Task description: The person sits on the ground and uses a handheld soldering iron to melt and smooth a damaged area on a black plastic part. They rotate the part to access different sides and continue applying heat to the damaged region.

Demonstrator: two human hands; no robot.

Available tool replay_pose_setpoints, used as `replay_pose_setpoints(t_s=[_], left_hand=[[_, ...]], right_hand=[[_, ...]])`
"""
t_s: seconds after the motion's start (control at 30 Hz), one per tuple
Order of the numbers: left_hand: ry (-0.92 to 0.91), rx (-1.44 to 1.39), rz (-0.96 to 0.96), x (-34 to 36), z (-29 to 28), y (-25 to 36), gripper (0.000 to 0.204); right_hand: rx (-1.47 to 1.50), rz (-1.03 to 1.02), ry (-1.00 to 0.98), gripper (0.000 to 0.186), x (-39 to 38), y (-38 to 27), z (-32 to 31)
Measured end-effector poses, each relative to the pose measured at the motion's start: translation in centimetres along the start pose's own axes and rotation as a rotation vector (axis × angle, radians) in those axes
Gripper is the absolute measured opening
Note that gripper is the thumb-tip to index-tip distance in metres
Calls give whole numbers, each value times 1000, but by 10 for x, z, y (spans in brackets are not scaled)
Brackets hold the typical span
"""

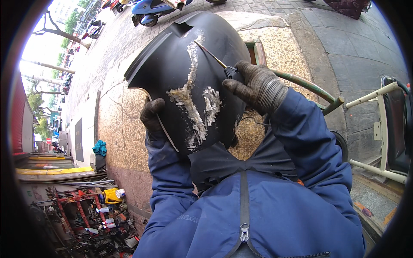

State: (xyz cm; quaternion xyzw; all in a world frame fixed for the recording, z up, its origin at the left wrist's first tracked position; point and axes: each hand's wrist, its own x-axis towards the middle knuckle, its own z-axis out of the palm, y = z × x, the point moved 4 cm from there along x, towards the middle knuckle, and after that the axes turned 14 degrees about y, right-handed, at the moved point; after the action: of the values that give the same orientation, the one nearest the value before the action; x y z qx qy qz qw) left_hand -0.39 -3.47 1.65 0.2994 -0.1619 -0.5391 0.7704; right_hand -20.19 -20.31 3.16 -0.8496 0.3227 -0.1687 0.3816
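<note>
A large curved black plastic panel (pixel 167 71), seemingly a vehicle body part, is tilted up over my lap. Rough grey-white and brownish seams (pixel 187 96) run down its face in branching lines. At its left edge, my gloved left hand (pixel 151 112) grips the rim; the thumb side shows and the other fingers are hidden behind the panel. My gloved right hand (pixel 256 86) closes round the black handle of a thin-shafted tool (pixel 215 59), which looks like a soldering iron. Its tip points up and left, at the upper part of the long seam.
Tools and parts lie heaped around a red rack (pixel 79 210) at lower left, with a yellow container (pixel 112 195) among them. A green wooden frame (pixel 301 81) stands behind my right arm. A metal-framed chair (pixel 387 124) is at far right, and a blue scooter (pixel 148 10) beyond the panel.
</note>
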Motion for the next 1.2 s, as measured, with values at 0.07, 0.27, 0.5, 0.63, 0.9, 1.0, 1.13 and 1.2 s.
replay_pose_setpoints(t_s=[0.07,0.27,0.5,0.63,0.9,1.0,1.13,1.2], left_hand=[[1,0,5,0,1,0,45],[5,5,7,1,2,0,45],[13,6,15,0,4,0,44],[33,5,34,0,5,-2,44],[19,2,24,1,8,-3,45],[3,2,8,1,10,-3,45],[-18,-4,-17,2,13,-5,46],[-24,-5,-23,2,13,-6,46]], right_hand=[[20,-38,24,57,0,-2,2],[39,-61,17,58,-4,-1,5],[93,-51,32,58,-2,2,6],[69,-24,19,58,0,6,5],[49,-24,30,59,0,6,5],[75,-27,13,60,-1,6,6],[59,-77,45,60,-4,2,6],[39,-80,49,60,-5,1,5]])
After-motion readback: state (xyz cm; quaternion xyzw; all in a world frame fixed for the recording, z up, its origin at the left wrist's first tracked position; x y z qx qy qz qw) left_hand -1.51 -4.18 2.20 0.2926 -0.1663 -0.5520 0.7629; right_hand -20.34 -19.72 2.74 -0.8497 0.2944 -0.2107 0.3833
